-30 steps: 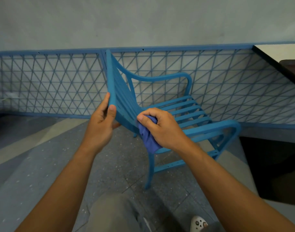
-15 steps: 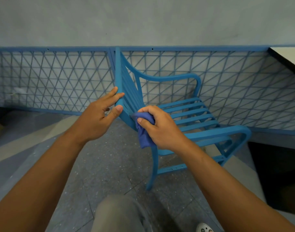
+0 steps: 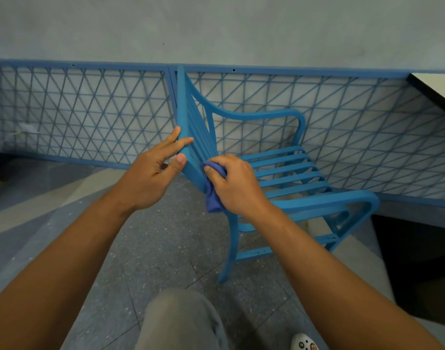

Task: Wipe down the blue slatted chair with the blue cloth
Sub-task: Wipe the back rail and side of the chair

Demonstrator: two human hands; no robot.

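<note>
1. Left hand [image 3: 150, 178]: fingers straight and apart, grip unclenched, thumb and fingertips resting on the backrest edge of the blue slatted chair [image 3: 287, 170].
2. Right hand [image 3: 237, 184]: grip clamped on the blue cloth [image 3: 213, 195], pressed against the backrest just right of the left thumb.

Wore no sleeves over either forearm, no rings or watch on the left hand [image 3: 150, 178] or right hand [image 3: 237, 184]. Had on grey trousers [image 3: 181, 322] and a white shoe [image 3: 303, 344] with dark markings.
</note>
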